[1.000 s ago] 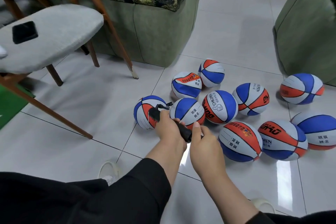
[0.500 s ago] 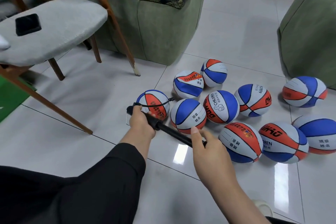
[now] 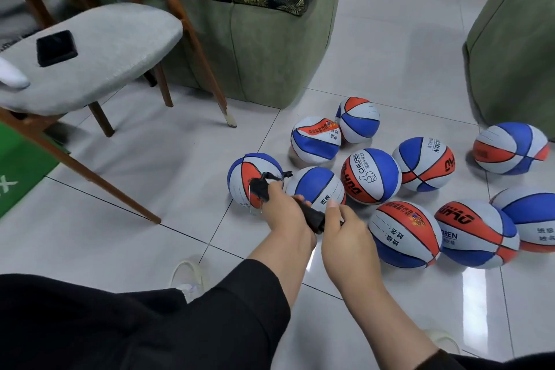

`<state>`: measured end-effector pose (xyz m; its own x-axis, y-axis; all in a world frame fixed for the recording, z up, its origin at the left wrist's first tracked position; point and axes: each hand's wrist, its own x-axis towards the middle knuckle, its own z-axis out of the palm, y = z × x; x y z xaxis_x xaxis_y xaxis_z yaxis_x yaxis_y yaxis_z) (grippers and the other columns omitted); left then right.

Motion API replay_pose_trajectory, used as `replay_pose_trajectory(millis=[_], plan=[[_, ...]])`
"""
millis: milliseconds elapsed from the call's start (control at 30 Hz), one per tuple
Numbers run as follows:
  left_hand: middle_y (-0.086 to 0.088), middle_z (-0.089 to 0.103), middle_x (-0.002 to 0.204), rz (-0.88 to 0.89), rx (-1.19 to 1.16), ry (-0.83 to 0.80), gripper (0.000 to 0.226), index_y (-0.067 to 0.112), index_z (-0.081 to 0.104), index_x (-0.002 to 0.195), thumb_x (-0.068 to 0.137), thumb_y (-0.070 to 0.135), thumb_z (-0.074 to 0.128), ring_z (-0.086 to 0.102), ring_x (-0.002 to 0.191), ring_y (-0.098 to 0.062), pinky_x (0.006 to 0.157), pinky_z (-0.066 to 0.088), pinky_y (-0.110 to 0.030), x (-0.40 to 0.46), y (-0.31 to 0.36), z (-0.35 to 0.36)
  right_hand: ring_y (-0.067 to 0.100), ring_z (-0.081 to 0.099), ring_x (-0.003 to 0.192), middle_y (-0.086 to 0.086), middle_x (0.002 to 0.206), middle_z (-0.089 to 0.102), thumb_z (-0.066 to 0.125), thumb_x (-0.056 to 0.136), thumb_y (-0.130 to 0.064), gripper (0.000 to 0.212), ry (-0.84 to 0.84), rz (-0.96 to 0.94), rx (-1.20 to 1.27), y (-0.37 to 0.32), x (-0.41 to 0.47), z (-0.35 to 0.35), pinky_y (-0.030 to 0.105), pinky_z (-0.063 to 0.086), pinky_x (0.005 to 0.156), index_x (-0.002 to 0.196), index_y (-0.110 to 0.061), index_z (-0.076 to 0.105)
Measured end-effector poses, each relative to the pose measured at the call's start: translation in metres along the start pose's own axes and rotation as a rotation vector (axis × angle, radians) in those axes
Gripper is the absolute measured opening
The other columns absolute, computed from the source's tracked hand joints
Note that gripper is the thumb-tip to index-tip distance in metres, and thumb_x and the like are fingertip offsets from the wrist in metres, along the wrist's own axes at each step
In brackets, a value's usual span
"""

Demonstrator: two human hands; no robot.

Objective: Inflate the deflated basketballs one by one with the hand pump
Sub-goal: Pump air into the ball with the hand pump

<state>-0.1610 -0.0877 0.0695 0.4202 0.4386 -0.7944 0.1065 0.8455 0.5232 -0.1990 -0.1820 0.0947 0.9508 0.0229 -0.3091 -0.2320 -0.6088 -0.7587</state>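
- Hand pump: long axis slants from near-right up to far-left, nose toward leftmost basketball on the floor.
- Left hand clamps the barrel, nearer that ball.
- Right hand grips the handle end, just behind.

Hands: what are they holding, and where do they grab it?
Both hold the black pump. The left hand grips the end nearest the balls, the right hand grips the other end.

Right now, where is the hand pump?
In the head view the hand pump is low in the middle, held over the floor between the left hand and the right hand, just in front of the leftmost basketball.
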Motion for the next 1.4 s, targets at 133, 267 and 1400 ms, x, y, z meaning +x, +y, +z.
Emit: replay_pose_trajectory(millis=[133, 267, 1400], plan=[[0.003, 0.053, 0.054, -0.033, -0.008, -0.026, 0.026, 0.014, 0.058, 0.086, 0.091, 0.039, 0.063, 0.051, 0.05, -0.016, 0.061, 0.052, -0.028, 0.011, 0.007, -0.01, 0.024, 0.061, 0.094, -0.003, 0.103, 0.066, 0.028, 0.1, -0.064, 0.05, -0.087, -0.028, -0.085, -0.002, -0.005, 0.007, 0.038, 0.05, 0.079, 0.117, -0.03, 0.061], [0.003, 0.052, 0.057, -0.038, 0.012, 0.016, 0.022, 0.017, 0.055, 0.082, 0.096, 0.032, 0.062, 0.049, 0.048, -0.014, 0.058, 0.051, -0.025, 0.019, 0.03, -0.02, 0.02, 0.057, 0.094, -0.008, 0.094, 0.059, 0.03, 0.101, -0.063, 0.048, -0.109, -0.031, -0.1, -0.004, -0.014, 0.0, 0.036, 0.048, 0.082, 0.122, -0.03, 0.06], [0.003, 0.052, 0.054, -0.005, -0.04, -0.002, 0.023, 0.019, 0.054, 0.083, 0.096, 0.035, 0.061, 0.049, 0.047, -0.015, 0.06, 0.053, -0.026, 0.023, 0.042, -0.011, 0.019, 0.061, 0.1, -0.009, 0.103, 0.068, 0.032, 0.099, -0.064, 0.045, -0.069, -0.01, -0.028, -0.005, -0.011, -0.015, 0.038, 0.05, 0.086, 0.116, -0.034, 0.062]])
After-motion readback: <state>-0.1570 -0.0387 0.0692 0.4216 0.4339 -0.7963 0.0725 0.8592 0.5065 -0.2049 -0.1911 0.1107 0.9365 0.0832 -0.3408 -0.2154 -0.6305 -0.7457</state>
